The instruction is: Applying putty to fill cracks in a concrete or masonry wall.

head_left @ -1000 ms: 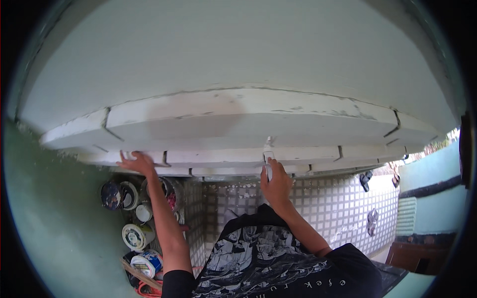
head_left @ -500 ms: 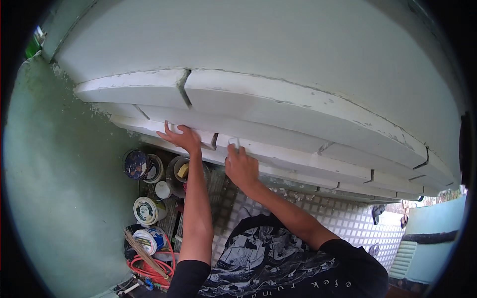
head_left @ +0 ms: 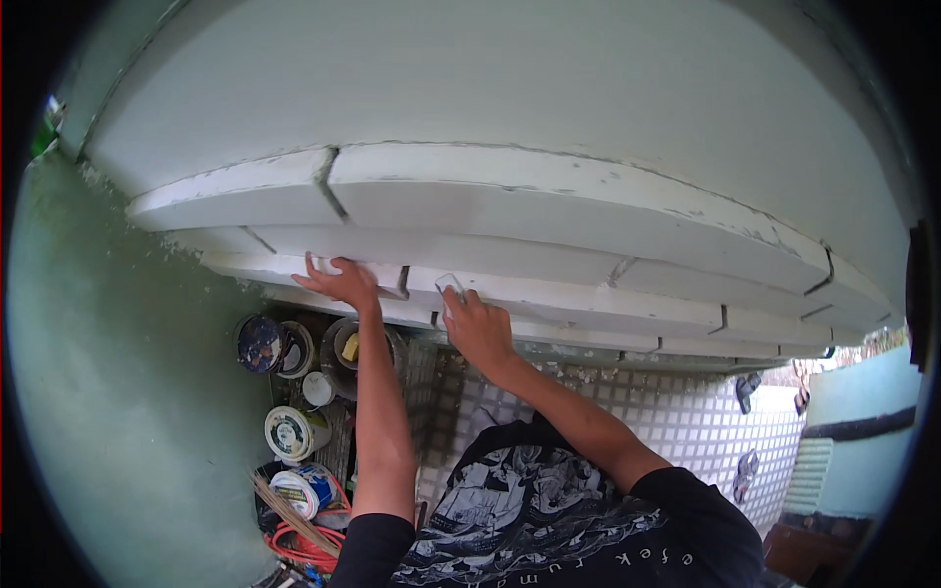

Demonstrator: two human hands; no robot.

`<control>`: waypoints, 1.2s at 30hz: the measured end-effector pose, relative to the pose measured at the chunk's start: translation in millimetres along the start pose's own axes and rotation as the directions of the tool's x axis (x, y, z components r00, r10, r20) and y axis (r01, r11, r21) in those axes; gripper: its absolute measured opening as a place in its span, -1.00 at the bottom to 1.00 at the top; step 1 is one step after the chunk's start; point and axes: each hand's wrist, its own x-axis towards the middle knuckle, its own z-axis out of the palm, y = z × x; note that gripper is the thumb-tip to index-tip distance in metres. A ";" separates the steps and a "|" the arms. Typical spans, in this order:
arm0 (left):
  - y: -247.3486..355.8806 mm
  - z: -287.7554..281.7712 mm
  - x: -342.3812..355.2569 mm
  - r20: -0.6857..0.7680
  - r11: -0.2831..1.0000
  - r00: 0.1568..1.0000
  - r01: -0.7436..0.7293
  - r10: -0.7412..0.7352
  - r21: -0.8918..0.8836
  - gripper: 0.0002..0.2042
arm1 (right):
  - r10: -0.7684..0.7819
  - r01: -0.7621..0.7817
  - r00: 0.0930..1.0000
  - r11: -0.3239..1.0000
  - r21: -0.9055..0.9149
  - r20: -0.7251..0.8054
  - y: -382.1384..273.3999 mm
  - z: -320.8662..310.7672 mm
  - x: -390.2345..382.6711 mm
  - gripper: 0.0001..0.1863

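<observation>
White wall blocks with dark joints run across in stepped rows. On a lower white ledge (head_left: 578, 302) my left hand (head_left: 345, 284) rests with its fingers spread, just left of a dark vertical joint. My right hand (head_left: 477, 326) is closed around a small, pale, flat rectangular piece (head_left: 448, 282) and presses it against the same ledge, right of that joint. Its lower part is covered by my fingers, so its exact kind does not show.
A greenish wall (head_left: 137, 392) stands at the left. Below the ledge are paint pails (head_left: 297, 434), a dark round pot (head_left: 343, 377) holding a yellow block, a stick bundle (head_left: 294, 514) and an orange hose (head_left: 294, 539). Footwear (head_left: 747, 392) lies on the tiled floor at right.
The view has shifted slightly. My right hand and the pale piece have moved a little along the ledge, and more of the piece shows. My left hand stays on the ledge.
</observation>
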 end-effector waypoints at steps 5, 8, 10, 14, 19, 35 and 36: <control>-2.9 4.2 -2.3 -0.001 0.997 0.998 -0.070 0.070 0.021 -0.53 | 0.063 -0.071 0.994 0.993 -0.092 -0.089 52.0 -39.7 -41.2 -0.60; -6.9 3.7 0.7 0.024 0.998 0.998 -0.063 0.064 -0.027 -0.54 | 0.171 -0.190 0.978 0.966 -0.175 -0.116 84.5 -78.6 -68.1 -0.58; -14.7 3.2 5.9 0.025 0.998 0.997 -0.067 0.068 -0.020 -0.54 | 0.231 -0.264 0.960 0.934 -0.240 -0.158 113.0 -100.1 -90.7 -0.58; -17.4 5.4 6.0 0.044 0.996 0.996 -0.076 0.078 -0.039 -0.52 | 0.318 -0.415 0.898 0.841 -0.347 -0.303 177.0 -142.3 -142.8 -0.58; -24.6 6.3 10.9 0.061 0.997 0.995 -0.076 0.076 0.002 -0.50 | 0.367 -0.620 0.703 0.737 -0.271 -0.609 262.7 -180.7 -189.1 -0.63; -28.1 3.5 12.7 0.067 0.992 0.992 -0.112 0.108 0.057 -0.49 | 0.085 -0.211 0.823 0.964 -0.163 -0.562 271.1 -66.8 -193.6 -0.53; -23.3 5.9 10.4 0.077 0.996 0.993 -0.093 0.092 0.005 -0.49 | 0.296 -0.432 0.714 0.899 -0.067 -0.635 289.4 -62.2 -207.9 -0.52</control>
